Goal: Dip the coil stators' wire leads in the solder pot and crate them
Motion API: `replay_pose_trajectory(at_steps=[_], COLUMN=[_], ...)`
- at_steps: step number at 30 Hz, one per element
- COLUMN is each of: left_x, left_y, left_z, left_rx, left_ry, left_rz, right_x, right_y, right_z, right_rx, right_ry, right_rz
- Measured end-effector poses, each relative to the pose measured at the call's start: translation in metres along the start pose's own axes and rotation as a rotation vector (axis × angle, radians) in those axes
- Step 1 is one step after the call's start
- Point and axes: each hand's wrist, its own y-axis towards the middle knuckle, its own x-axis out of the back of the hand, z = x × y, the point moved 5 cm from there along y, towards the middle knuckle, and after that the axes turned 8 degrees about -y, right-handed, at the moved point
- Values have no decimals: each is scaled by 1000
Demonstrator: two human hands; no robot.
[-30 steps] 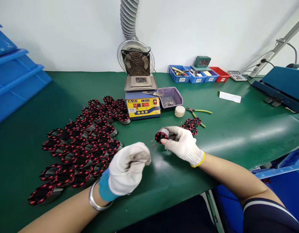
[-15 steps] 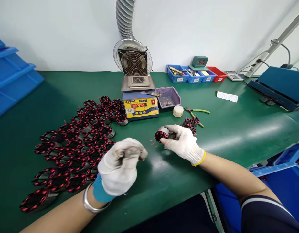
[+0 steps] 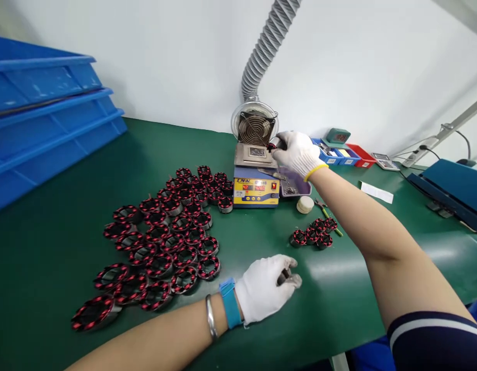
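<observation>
White knit fabric with a yellow cuff covers the right hand (image 3: 298, 154), its thumb and fingers closed on a red-and-black wound stator (image 3: 270, 148). The stator sits at the fingertips, by the right edge of the solder pot's (image 3: 257, 190) metal top; whether it touches the metal cannot be told. The rectangular well (image 3: 257, 152) is just left of the grip, and a guarded fan (image 3: 256, 129) stands behind it under a grey corrugated duct (image 3: 267, 51). Nearer the body than the grip come a purple tray (image 3: 303, 186), a round cream block (image 3: 305, 204) and green-handled pliers (image 3: 326, 212), then a small cluster of stators (image 3: 324, 240) on the green table (image 3: 242, 232). A larger spread of stators (image 3: 172, 234) lies left of the grip and nearer the body. Well apart from the grip, on its near side, the left hand (image 3: 267, 288), white-gloved above a blue wristband (image 3: 230, 304), has its fingers curled; whether they hold anything cannot be told.
</observation>
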Motion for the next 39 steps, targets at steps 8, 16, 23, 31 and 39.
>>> replay_pose_trajectory(at_steps=[8,16,23,31,39], left_x=[0,2,4,5,29], left_y=[-1,1,1,2,9], left_z=[1,0,-2,4,16], left_rx=[-92,-81,-74,-59,-31], left_ry=[27,29,40,-97,-436], left_rz=[-9,16,15,-63,-543], right_x=[-30,-45,-47,-16,-6], right_y=[78,87,87,78,-6], right_z=[21,29,33,28,24], right_rx=[55,60,70,45,-24], right_ry=[-243,-330,-366,-249,187], right_rz=[64,143,152,49,201])
